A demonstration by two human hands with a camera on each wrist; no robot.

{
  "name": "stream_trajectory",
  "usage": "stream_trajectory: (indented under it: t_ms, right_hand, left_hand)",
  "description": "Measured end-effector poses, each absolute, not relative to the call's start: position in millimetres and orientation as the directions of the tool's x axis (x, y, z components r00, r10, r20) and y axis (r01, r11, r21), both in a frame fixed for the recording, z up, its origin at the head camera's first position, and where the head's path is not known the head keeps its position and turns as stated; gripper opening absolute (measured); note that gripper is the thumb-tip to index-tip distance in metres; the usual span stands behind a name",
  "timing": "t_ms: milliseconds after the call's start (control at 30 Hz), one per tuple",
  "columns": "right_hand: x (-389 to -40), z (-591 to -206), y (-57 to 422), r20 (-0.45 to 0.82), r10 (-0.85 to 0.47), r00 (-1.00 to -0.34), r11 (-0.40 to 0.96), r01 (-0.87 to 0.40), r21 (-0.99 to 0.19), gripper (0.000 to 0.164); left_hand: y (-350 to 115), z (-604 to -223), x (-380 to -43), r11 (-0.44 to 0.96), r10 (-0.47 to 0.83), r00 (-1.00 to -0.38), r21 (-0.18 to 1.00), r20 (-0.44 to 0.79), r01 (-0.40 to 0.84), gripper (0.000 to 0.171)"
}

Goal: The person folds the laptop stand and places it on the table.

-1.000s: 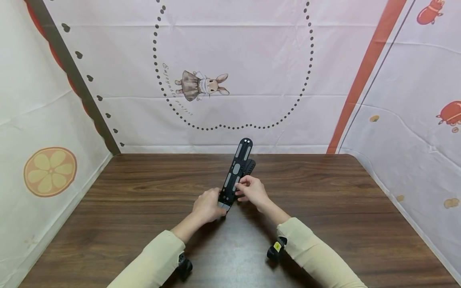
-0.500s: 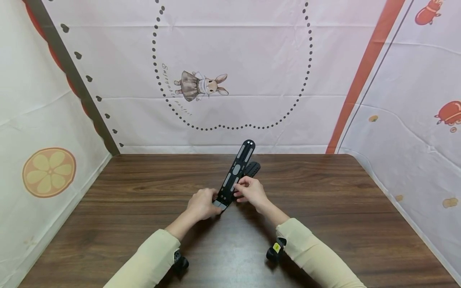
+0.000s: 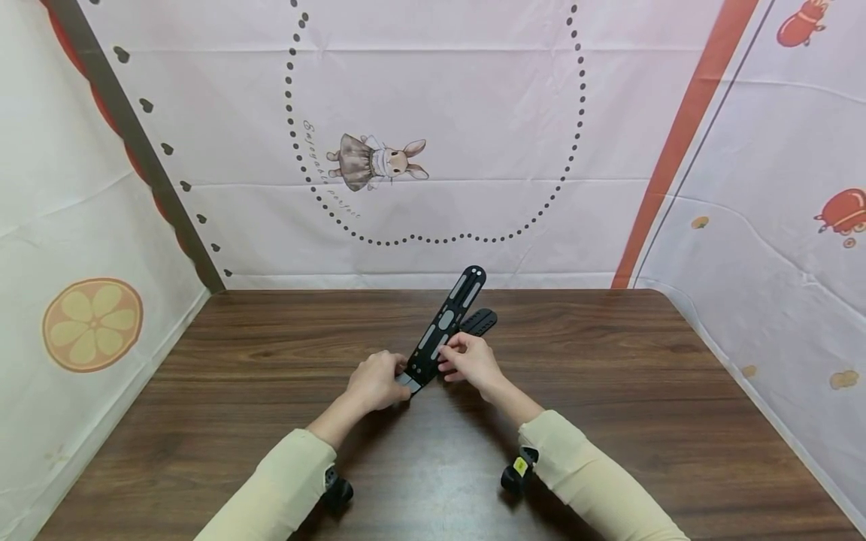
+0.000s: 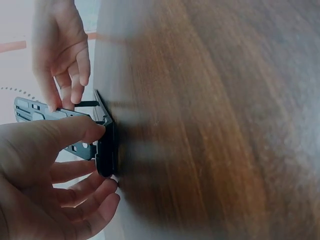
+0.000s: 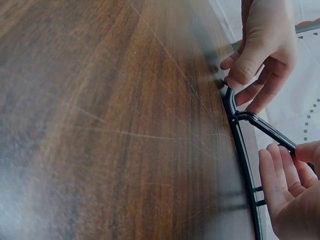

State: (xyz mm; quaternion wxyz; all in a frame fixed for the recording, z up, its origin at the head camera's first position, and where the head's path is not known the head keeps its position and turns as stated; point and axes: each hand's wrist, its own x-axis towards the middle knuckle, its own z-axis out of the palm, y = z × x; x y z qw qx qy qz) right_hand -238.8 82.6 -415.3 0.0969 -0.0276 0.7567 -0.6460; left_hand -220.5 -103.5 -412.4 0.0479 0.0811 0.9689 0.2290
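A black folding stand (image 3: 443, 324) with grey pads rests on the table, its long upper plate raised at a slant. Below that plate the base (image 3: 479, 322) shows to the right, lying along the tabletop. My left hand (image 3: 375, 381) grips the near, hinged end, thumb on the grey end piece and fingers round the far side. The left wrist view shows that thumb (image 4: 87, 129) pressing at the bend. My right hand (image 3: 471, 362) pinches the right edge of the upper plate between thumb and fingers. Seen from the right wrist, the plate (image 5: 272, 131) angles up from the base.
The brown wood-grain table (image 3: 237, 421) ends at a white printed cloth (image 3: 507, 150) behind it, with more cloth on both sides. Dark wrist cameras (image 3: 517, 469) hang beneath both sleeves.
My left hand has moved left, taking the stand's near end with it. The stand's far end has swung right and slightly down, and more of the base shows. My right hand has barely moved.
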Motion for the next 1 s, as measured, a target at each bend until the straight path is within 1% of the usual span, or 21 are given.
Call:
stream_trajectory:
  t_ms: [267,467,667,900,1000]
  right_hand:
    - [-239.6,-414.1,88.1,-0.092,-0.179,-0.980,0.241,0.047,-0.969,0.013]
    - [-241.7,-411.9,99.4,-0.040,-0.207,-0.978,0.295,-0.023,-0.955,0.015]
    - [-252.2,-404.0,121.1,0.054,-0.217,-0.975,0.377,-0.135,-0.916,0.018]
    - [-264.9,-387.9,145.2,0.204,-0.183,-0.962,0.510,-0.271,-0.816,0.020]
    - [-270.5,-382.5,152.9,0.247,-0.183,-0.952,0.540,-0.307,-0.784,0.023]
  left_hand:
    - [-100.8,-409.2,-217.9,0.910,0.172,-0.983,0.392,-0.068,0.133,0.045]
    - [-99.6,-412.4,-218.1,0.922,0.154,-0.987,0.365,-0.040,0.129,0.048]
    - [-99.5,-415.1,-218.2,0.924,0.139,-0.990,0.364,-0.028,0.120,0.047]
    - [-100.9,-416.7,-215.6,0.922,0.138,-0.990,0.366,-0.019,0.122,0.046]
    - [-101.0,-415.9,-215.8,0.922,0.140,-0.990,0.368,-0.017,0.124,0.047]
